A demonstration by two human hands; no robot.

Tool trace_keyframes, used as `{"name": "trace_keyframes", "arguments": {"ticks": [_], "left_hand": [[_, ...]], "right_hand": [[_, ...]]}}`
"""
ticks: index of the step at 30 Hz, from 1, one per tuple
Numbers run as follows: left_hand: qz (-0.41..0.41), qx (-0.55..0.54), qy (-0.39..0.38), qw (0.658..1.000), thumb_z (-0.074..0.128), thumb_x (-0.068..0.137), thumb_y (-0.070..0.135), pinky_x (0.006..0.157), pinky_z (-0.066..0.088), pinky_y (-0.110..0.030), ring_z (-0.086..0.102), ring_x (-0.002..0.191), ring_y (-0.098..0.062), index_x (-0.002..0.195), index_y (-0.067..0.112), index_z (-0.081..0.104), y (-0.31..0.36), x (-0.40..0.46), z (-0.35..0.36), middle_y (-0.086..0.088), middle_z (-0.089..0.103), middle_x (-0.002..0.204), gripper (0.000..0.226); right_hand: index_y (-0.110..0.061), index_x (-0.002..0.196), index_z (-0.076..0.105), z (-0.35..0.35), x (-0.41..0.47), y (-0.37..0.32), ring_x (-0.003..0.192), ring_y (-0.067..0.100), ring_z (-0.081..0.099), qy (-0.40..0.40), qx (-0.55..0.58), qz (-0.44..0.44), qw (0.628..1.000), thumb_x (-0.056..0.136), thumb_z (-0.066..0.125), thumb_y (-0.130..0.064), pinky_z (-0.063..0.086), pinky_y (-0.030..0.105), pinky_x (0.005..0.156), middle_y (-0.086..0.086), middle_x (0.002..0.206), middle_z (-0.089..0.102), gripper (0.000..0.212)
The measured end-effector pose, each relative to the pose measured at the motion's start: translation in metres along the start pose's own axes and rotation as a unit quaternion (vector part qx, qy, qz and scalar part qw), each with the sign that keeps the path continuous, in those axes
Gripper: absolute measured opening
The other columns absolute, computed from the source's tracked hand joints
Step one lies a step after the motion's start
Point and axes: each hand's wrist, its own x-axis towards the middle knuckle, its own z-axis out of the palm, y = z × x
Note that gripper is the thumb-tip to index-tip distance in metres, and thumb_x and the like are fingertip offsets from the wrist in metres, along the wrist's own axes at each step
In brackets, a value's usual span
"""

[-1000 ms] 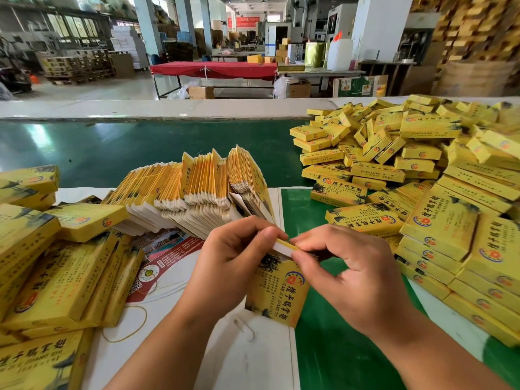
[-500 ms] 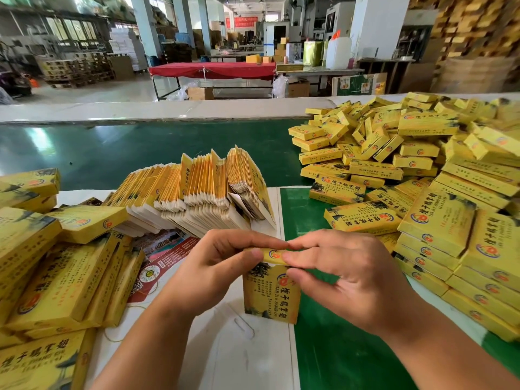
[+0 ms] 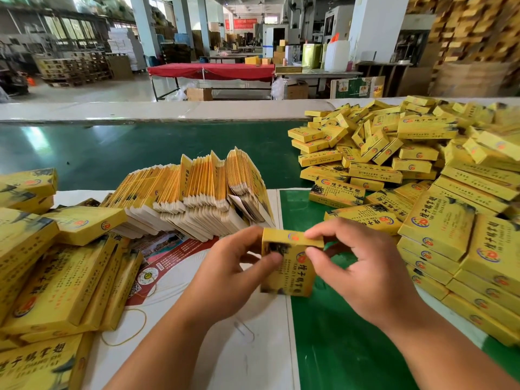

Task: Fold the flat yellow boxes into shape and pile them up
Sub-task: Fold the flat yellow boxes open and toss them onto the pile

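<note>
- The top flap I was pressing down a moment ago now lies shut, and the box (image 3: 289,263) has come up a little from where I held it, its closed top end facing me.
- I hold the box upright in the air between my hands, over the seam where the white sheet (image 3: 253,347) meets the green mat (image 3: 337,347).
- My left hand (image 3: 228,280) grips the box's left edge, thumb on the printed front, fingers curled behind it.
- My right hand (image 3: 357,266) pinches the right upper corner: forefinger on the top flap, thumb on the front face just below it.
- Just behind my hands, a fanned row of flat boxes (image 3: 197,195) leans on its edges, white flaps down.
- To my right, near my right hand, a big loose heap of folded boxes (image 3: 408,170) spreads across the mat and the darker green belt (image 3: 112,153).
- To my left, more folded boxes (image 3: 56,277) lie stacked on the white sheet.
- A printed red leaflet (image 3: 166,257) and a rubber band (image 3: 126,327) lie on the sheet between that stack and my left arm.
</note>
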Motion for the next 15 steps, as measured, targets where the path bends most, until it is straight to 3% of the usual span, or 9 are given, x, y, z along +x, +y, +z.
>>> {"name": "trace_keyframes", "arguments": {"ticks": [2,5,8,11,13,15], "left_hand": [[-0.023,0.148,-0.034,0.988,0.063,0.091,0.030,0.078,0.053,-0.016,0.063,0.093,0.005,0.096,0.044,0.065,-0.004,0.002,-0.002,0.025,0.069,0.096,0.015],[-0.060,0.182,-0.062,0.979,0.067,0.088,0.030,0.077,0.054,-0.015,0.063,0.086,0.008,0.095,0.041,0.066,-0.007,0.002,0.000,0.023,0.070,0.096,0.014],[-0.053,0.133,-0.054,0.988,0.069,0.086,0.031,0.075,0.056,-0.022,0.067,0.085,0.000,0.099,0.032,0.069,-0.010,0.002,0.003,0.016,0.073,0.095,0.013],[-0.061,0.014,-0.028,0.998,0.070,0.085,0.030,0.076,0.059,-0.031,0.071,0.087,-0.013,0.097,0.024,0.068,-0.009,0.002,0.003,0.005,0.074,0.097,0.014],[-0.061,-0.038,-0.008,0.997,0.069,0.081,0.033,0.077,0.060,-0.032,0.071,0.089,-0.016,0.097,0.020,0.067,-0.007,0.003,0.003,0.002,0.074,0.098,0.020],[-0.045,-0.015,0.012,0.999,0.069,0.079,0.036,0.078,0.059,-0.030,0.070,0.090,-0.012,0.097,0.028,0.068,-0.007,0.002,0.005,0.008,0.073,0.097,0.020]], "right_hand": [[-0.018,0.090,0.069,-0.001,0.001,0.002,0.079,0.005,0.065,-0.029,0.006,0.039,0.999,0.081,0.069,-0.019,0.054,0.022,0.065,-0.015,0.081,0.068,0.009],[-0.020,0.088,0.068,-0.003,0.002,0.003,0.077,0.008,0.065,-0.031,0.004,0.045,0.998,0.081,0.069,-0.021,0.053,0.021,0.065,-0.012,0.080,0.068,0.007],[-0.019,0.090,0.068,-0.002,0.001,0.001,0.075,0.008,0.065,-0.005,0.014,0.039,0.999,0.082,0.068,-0.018,0.049,0.011,0.063,-0.013,0.080,0.068,0.008],[-0.024,0.098,0.067,-0.006,0.002,0.004,0.079,0.008,0.064,0.028,0.066,0.113,0.991,0.081,0.067,-0.021,0.049,0.012,0.066,-0.012,0.084,0.066,0.017],[-0.029,0.107,0.068,-0.013,0.005,0.005,0.080,0.008,0.063,-0.004,0.109,0.168,0.980,0.080,0.067,-0.021,0.052,0.020,0.070,-0.012,0.087,0.066,0.028],[-0.031,0.108,0.070,-0.018,0.007,0.001,0.083,0.011,0.063,-0.072,0.115,0.174,0.975,0.084,0.066,-0.020,0.054,0.027,0.073,-0.009,0.089,0.069,0.026]]}}
